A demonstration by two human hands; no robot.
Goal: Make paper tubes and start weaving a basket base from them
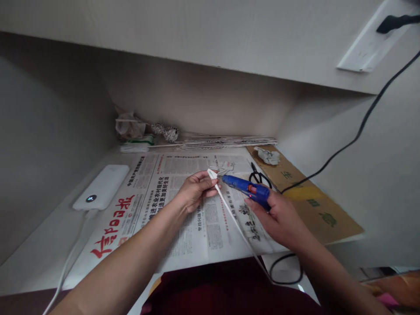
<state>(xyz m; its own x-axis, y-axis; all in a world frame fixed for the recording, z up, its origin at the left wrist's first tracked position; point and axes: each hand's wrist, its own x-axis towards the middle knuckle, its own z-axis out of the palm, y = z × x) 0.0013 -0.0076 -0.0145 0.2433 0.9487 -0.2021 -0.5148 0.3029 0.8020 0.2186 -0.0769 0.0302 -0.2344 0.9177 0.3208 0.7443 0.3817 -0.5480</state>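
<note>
My left hand [197, 190] pinches a thin white paper stick [234, 216] near its flattened, pointed end. From there the stick slants down to the right, toward the table's front edge. A blue hot glue gun [244, 187] is gripped in my right hand [278, 214], a small red light showing on its body. Its nozzle points left and sits right beside the stick's end; whether they touch I cannot tell. Both hands are over the newspaper [183, 227] spread on the table. Black scissors [259, 176] lie just behind the glue gun, partly hidden by it.
A white power bank [101, 187] with a cable lies left. At the back are a bundle of thin paper sticks [226, 141], a plastic bag [130, 127] and a cardboard sheet [305, 197] bearing crumpled paper [267, 155]. A black cord [357, 135] hangs at right beneath an overhead panel.
</note>
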